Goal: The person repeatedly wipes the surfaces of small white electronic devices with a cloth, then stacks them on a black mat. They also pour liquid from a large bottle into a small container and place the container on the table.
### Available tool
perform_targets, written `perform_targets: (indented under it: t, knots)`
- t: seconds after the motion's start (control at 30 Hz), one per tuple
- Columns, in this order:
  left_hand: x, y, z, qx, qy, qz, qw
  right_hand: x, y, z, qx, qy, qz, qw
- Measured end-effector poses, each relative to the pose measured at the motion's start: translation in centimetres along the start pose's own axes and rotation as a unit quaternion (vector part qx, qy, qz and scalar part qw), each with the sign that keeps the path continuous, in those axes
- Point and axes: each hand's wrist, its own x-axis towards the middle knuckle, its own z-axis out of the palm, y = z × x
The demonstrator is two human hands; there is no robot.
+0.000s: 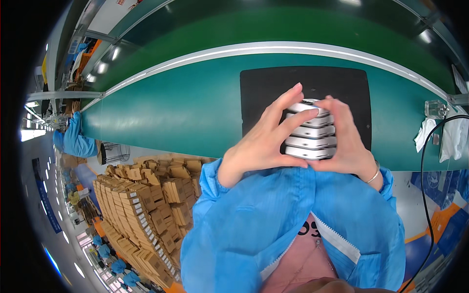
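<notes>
A stack of flat silver units (310,142) is being held between the left hand (266,133) and the right hand (349,144), both half-curled around its sides, over the black mat (264,85).

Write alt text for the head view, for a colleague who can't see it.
A person's left hand and right hand hold a stack of silvery pieces between them, over a black mat on a green bench. The person wears a blue jacket; brown cardboard is piled at lower left.
</notes>
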Motion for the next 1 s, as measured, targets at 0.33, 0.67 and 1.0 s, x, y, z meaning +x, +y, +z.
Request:
perform_targets:
  t: [0.33, 0.67, 1.0]
  knots:
    - [-6.6, -2.4, 2.1, 0.105, 0.082, -0.105, 0.986, -0.8, 4.0, 0.5, -0.254, 0.004, 0.114, 0.961]
    - [-3.8, -2.0, 6.9, 0.207, 0.255, -0.223, 0.918, -4.1, 5.3, 1.3, -0.314, -0.025, 0.142, 0.939]
    - [-3.8, -2.1, 3.5, 0.224, 0.094, -0.108, 0.964, -4.6, 3.2, -0.3, -0.173, -0.052, 0.098, 0.979]
